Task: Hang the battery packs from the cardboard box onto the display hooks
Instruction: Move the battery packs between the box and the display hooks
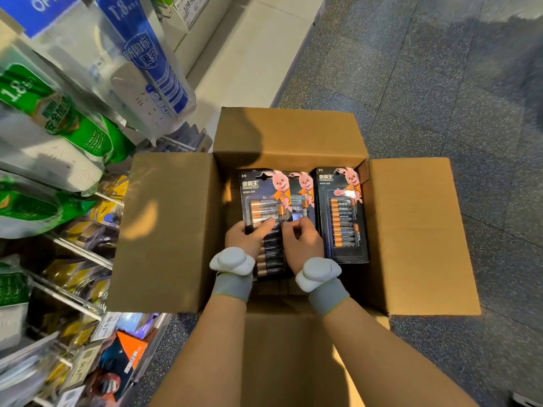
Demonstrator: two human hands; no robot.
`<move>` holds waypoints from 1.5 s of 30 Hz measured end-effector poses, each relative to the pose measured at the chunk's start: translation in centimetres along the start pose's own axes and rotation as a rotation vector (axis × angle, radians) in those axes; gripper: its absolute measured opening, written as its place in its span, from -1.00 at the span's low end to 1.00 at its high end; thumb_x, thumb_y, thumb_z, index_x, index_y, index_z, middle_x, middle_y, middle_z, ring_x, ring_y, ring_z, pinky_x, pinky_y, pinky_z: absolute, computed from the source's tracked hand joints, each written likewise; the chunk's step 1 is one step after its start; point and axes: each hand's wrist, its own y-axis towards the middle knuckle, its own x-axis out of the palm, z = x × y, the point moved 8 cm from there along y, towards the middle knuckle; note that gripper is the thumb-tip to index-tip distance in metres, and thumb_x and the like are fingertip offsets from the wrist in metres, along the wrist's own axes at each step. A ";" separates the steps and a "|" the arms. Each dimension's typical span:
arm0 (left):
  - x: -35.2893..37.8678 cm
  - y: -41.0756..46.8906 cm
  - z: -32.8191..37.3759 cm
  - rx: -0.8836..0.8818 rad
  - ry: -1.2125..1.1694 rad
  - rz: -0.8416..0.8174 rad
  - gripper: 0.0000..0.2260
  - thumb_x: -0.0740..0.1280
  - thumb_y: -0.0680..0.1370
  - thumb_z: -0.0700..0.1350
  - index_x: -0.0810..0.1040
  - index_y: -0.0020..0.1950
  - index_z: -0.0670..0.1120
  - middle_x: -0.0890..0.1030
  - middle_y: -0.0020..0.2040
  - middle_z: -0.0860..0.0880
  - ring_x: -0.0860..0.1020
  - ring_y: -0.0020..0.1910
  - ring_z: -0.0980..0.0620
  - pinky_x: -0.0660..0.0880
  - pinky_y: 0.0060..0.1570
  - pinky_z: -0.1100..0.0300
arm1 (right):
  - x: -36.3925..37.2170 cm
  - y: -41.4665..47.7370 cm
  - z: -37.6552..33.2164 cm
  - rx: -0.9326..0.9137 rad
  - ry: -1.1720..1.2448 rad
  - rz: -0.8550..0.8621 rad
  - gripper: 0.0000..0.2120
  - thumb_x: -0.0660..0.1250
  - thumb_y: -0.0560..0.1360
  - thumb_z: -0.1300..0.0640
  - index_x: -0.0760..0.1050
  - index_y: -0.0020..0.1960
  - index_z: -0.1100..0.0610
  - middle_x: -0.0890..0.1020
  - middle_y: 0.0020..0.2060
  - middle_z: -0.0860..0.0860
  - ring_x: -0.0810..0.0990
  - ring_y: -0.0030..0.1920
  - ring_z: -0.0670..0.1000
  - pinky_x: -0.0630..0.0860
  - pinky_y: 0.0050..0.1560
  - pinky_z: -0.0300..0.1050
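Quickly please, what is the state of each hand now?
Left hand: grips the left battery pack.
Right hand: fingers curled on the middle battery pack, it seems.

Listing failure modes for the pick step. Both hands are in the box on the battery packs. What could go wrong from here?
1. The left pack overlaps the middle pack. With the left hand on one and the right hand on the other, lifting may drag both or drop one.
2. The right pack lies close beside them and could get knocked askew.
3. The display hooks look crowded, so threading a hang hole may snag.
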 end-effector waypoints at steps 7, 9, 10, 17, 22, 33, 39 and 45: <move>-2.5 0.5 -0.7 0.011 -0.040 0.004 -0.86 0.51 0.41 0.01 0.61 -0.17 -0.01 0.64 -0.11 -0.09 0.60 -0.04 -0.15 0.48 0.14 -0.08 | -0.8 1.1 -0.3 -0.047 -0.271 0.092 -0.75 0.20 0.59 0.15 0.47 0.20 0.24 0.53 0.12 0.16 0.53 0.08 0.17 0.43 0.01 -0.08; -3.1 0.9 -1.2 0.011 -0.063 0.025 -0.78 0.52 0.35 0.08 0.61 -0.13 0.01 0.65 -0.05 -0.08 0.60 0.03 -0.15 0.48 0.20 -0.13 | -1.3 2.0 0.0 0.009 -0.522 0.114 -0.64 0.22 0.58 0.09 0.38 0.31 0.25 0.42 0.26 0.18 0.46 0.21 0.20 0.43 0.13 -0.01; -3.3 1.1 -1.6 0.008 -0.065 0.033 -0.75 0.52 0.36 0.07 0.62 -0.06 -0.01 0.66 0.00 -0.09 0.60 0.06 -0.17 0.47 0.22 -0.17 | -1.1 2.3 0.2 0.043 -0.643 0.089 -0.57 0.24 0.57 0.01 0.34 0.32 0.26 0.38 0.29 0.18 0.42 0.26 0.20 0.42 0.16 0.00; -3.8 1.3 -1.6 0.036 -0.043 0.044 -0.74 0.46 0.49 -0.07 0.61 0.13 -0.14 0.67 0.05 -0.11 0.62 0.08 -0.16 0.48 0.20 -0.19 | 0.9 3.2 0.4 0.121 -0.947 0.060 -0.16 0.27 0.40 -0.40 0.30 0.32 0.30 0.32 0.26 0.15 0.35 0.29 0.12 0.42 -0.03 -0.09; -4.2 1.2 -1.1 0.050 -0.004 0.041 -0.66 0.45 0.49 -0.04 0.59 0.20 -0.16 0.65 0.10 -0.11 0.58 0.13 -0.15 0.45 0.25 -0.15 | 0.9 4.0 0.9 0.140 -0.902 0.089 -0.19 0.33 0.38 -0.36 0.27 0.31 0.27 0.36 0.22 0.15 0.40 0.26 0.11 0.46 -0.03 -0.06; -4.4 1.2 -1.2 -0.013 0.020 0.062 -0.63 0.47 0.47 -0.07 0.56 0.21 -0.19 0.63 0.10 -0.15 0.58 0.11 -0.20 0.46 0.23 -0.15 | -0.9 3.2 1.2 0.089 -0.628 0.054 -0.27 0.32 0.43 -0.29 0.32 0.31 0.27 0.40 0.25 0.16 0.48 0.21 0.18 0.49 0.06 -0.01; -3.8 0.8 -0.8 -0.036 0.013 0.057 -0.75 0.34 0.57 -0.11 0.55 0.19 -0.23 0.62 0.05 -0.14 0.57 0.03 -0.12 0.40 0.03 0.11 | -0.7 0.8 0.3 -0.056 -0.404 0.088 -0.40 0.43 0.37 -0.22 0.49 0.14 0.25 0.45 0.04 0.12 0.50 0.10 0.18 0.48 0.04 0.01; -2.5 0.1 -0.6 -0.070 -0.048 0.038 -0.33 0.17 0.40 0.40 0.58 0.20 -0.11 0.63 0.12 -0.14 0.57 0.11 -0.16 0.46 0.22 -0.05 | 2.2 -1.2 -1.1 -0.159 -0.320 -0.041 -0.43 0.48 0.36 -0.14 0.39 0.15 0.21 0.55 0.03 0.10 0.56 0.02 0.12 0.48 -0.08 -0.10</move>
